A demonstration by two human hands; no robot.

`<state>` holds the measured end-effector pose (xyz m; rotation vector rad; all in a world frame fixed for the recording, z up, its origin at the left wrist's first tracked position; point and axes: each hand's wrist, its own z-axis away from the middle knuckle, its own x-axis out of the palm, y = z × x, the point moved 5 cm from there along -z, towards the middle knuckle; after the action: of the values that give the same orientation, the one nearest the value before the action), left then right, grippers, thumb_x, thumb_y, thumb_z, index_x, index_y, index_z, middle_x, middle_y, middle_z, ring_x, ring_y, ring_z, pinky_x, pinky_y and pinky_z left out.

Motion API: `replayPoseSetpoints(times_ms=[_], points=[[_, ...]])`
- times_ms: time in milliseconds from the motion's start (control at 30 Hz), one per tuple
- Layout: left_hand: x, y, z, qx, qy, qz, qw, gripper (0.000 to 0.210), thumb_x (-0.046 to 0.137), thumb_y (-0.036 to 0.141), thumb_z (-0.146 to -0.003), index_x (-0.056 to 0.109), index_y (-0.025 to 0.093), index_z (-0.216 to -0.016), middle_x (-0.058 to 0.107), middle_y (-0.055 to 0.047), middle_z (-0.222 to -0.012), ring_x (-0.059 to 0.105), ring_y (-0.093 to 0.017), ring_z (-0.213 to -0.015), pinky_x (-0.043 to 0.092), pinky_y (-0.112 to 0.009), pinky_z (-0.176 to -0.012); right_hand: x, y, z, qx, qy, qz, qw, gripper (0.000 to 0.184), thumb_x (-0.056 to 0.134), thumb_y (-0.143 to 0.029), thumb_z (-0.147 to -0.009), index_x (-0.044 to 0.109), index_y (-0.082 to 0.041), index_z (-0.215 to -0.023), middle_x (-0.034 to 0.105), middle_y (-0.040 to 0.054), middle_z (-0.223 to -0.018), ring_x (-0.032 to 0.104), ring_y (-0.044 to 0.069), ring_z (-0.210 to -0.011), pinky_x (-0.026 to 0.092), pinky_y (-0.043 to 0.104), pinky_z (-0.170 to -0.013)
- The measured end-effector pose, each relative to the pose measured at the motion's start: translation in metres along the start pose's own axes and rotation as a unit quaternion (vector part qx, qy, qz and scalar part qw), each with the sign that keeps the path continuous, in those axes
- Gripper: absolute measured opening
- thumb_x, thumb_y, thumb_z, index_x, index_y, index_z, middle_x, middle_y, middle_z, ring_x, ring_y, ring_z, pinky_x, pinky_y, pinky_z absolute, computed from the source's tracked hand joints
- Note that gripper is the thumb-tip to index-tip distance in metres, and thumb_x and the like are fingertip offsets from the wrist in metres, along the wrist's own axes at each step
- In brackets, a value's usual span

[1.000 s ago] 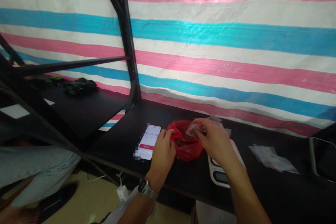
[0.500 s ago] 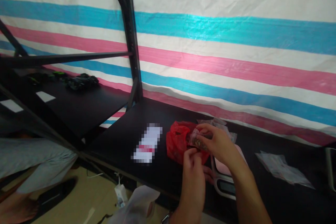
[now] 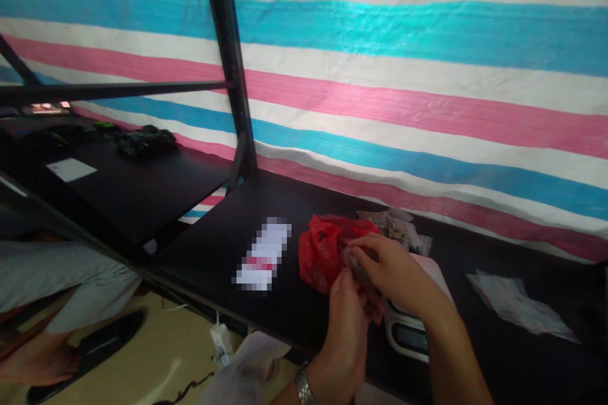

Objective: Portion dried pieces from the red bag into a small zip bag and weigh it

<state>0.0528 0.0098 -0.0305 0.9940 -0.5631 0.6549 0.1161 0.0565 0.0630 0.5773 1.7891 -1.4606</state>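
Note:
In front of the red plastic bag [image 3: 319,252], a small clear plastic bag [image 3: 357,264] with dark bits in it is between my hands. My right hand [image 3: 392,269] pinches its upper end with thumb and fingers. From below, my left hand [image 3: 349,310] closes around the lower part, with its fingers curled and partly hidden. A digital scale [image 3: 409,335] with a pale pink top lies beneath my right forearm, partly covered. Behind my right hand are several filled clear bags [image 3: 401,228].
Flat clear zip bags [image 3: 520,305] lie on the black table [image 3: 209,253] at the right. A blurred white paper slip [image 3: 263,256] is to the left. A black metal post [image 3: 232,76] rises at the back. Another person's leg [image 3: 66,285] shows at lower left.
My left hand has turned and come up under the small bag, closing on it. My right hand has lowered slightly, still pinching the bag. The view has tilted down a little.

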Motion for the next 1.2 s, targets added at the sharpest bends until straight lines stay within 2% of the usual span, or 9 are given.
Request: replayPoseSetpoints(times_ms=[100, 267, 467, 567, 667, 800, 1000, 1133, 1200], points=[[-0.004, -0.001, 0.003, -0.013, 0.000, -0.022, 1.000, 0.037, 0.055, 0.054, -0.095, 0.059, 0.017, -0.099, 0.058, 0.002, -0.065, 0.050, -0.010, -0.047, 0.028, -0.022, -0.047, -0.003, 0.005, 0.001, 0.001, -0.015, 0.004, 1.000, 0.031, 0.054, -0.020, -0.097, 0.085, -0.023, -0.098, 0.084, 0.0072, -0.106, 0.077, 0.025, -0.099, 0.055, 0.035, -0.091], [-0.010, 0.001, 0.007, -0.017, -0.010, -0.079, 0.997, 0.048, 0.061, 0.060, -0.087, 0.055, 0.017, -0.108, 0.061, 0.002, -0.072, 0.053, -0.010, -0.046, 0.028, -0.022, -0.046, -0.009, 0.011, 0.006, 0.005, -0.012, 0.001, 1.000, 0.030, 0.056, -0.021, -0.095, 0.084, -0.025, -0.103, 0.083, 0.0062, -0.109, 0.077, 0.025, -0.100, 0.057, 0.036, -0.093], [-0.008, 0.007, 0.011, -0.027, -0.034, -0.131, 0.990, 0.060, 0.065, 0.067, -0.078, 0.051, 0.019, -0.110, 0.069, -0.002, -0.072, 0.053, -0.011, -0.039, 0.024, -0.024, -0.043, -0.005, 0.007, 0.008, 0.005, -0.022, -0.031, 0.999, 0.032, 0.054, -0.026, -0.094, 0.085, -0.026, -0.096, 0.083, 0.0050, -0.101, 0.078, 0.024, -0.089, 0.058, 0.030, -0.072], [-0.008, 0.011, 0.013, -0.026, -0.048, -0.139, 0.989, 0.062, 0.063, 0.071, -0.078, 0.052, 0.018, -0.109, 0.073, -0.006, -0.077, 0.054, -0.011, -0.040, 0.025, -0.024, -0.043, -0.006, 0.008, 0.008, 0.022, -0.015, -0.066, 0.997, 0.031, 0.054, -0.030, -0.094, 0.084, -0.026, -0.095, 0.083, 0.0051, -0.095, 0.077, 0.023, -0.078, 0.057, 0.030, -0.063], [-0.007, 0.011, 0.014, -0.034, -0.074, -0.139, 0.987, 0.057, 0.056, 0.069, -0.086, 0.054, 0.016, -0.108, 0.076, -0.009, -0.083, 0.055, -0.010, -0.042, 0.026, -0.022, -0.043, -0.009, 0.011, 0.007, 0.040, 0.013, -0.058, 0.997, 0.029, 0.056, -0.032, -0.093, 0.084, -0.024, -0.092, 0.083, 0.0050, -0.093, 0.076, 0.023, -0.076, 0.058, 0.032, -0.068], [-0.009, 0.006, 0.012, -0.041, -0.087, -0.133, 0.986, 0.050, 0.047, 0.060, -0.096, 0.054, 0.014, -0.115, 0.078, -0.012, -0.087, 0.058, -0.010, -0.043, 0.026, -0.021, -0.043, -0.009, 0.013, 0.006, 0.046, 0.055, -0.026, 0.997, 0.025, 0.060, -0.029, -0.092, 0.084, -0.024, -0.089, 0.084, 0.0064, -0.097, 0.078, 0.026, -0.088, 0.058, 0.036, -0.083], [-0.006, 0.005, 0.009, -0.037, -0.074, -0.144, 0.986, 0.051, 0.051, 0.062, -0.092, 0.055, 0.015, -0.112, 0.076, -0.010, -0.086, 0.058, -0.011, -0.042, 0.028, -0.021, -0.041, 0.000, 0.020, 0.007, 0.057, 0.061, -0.043, 0.996, 0.024, 0.060, -0.028, -0.093, 0.084, -0.024, -0.094, 0.084, 0.0072, -0.101, 0.078, 0.027, -0.096, 0.058, 0.038, -0.088], [0.000, 0.007, 0.005, -0.021, -0.058, -0.181, 0.981, 0.050, 0.049, 0.059, -0.095, 0.054, 0.016, -0.122, 0.074, -0.005, -0.079, 0.055, -0.012, -0.040, 0.028, -0.023, -0.040, -0.005, 0.025, 0.011, 0.050, 0.066, -0.076, 0.994, 0.023, 0.061, -0.031, -0.092, 0.082, -0.024, -0.099, 0.084, 0.0064, -0.103, 0.078, 0.026, -0.099, 0.058, 0.039, -0.092], [0.001, 0.008, 0.004, -0.017, -0.046, -0.182, 0.982, 0.043, 0.053, 0.052, -0.097, 0.056, 0.019, -0.125, 0.073, -0.003, -0.078, 0.055, -0.014, -0.041, 0.033, -0.025, -0.043, -0.010, 0.027, 0.014, 0.039, 0.076, -0.114, 0.990, 0.024, 0.063, -0.032, -0.090, 0.080, -0.024, -0.104, 0.083, 0.0057, -0.104, 0.078, 0.025, -0.098, 0.059, 0.037, -0.091]])
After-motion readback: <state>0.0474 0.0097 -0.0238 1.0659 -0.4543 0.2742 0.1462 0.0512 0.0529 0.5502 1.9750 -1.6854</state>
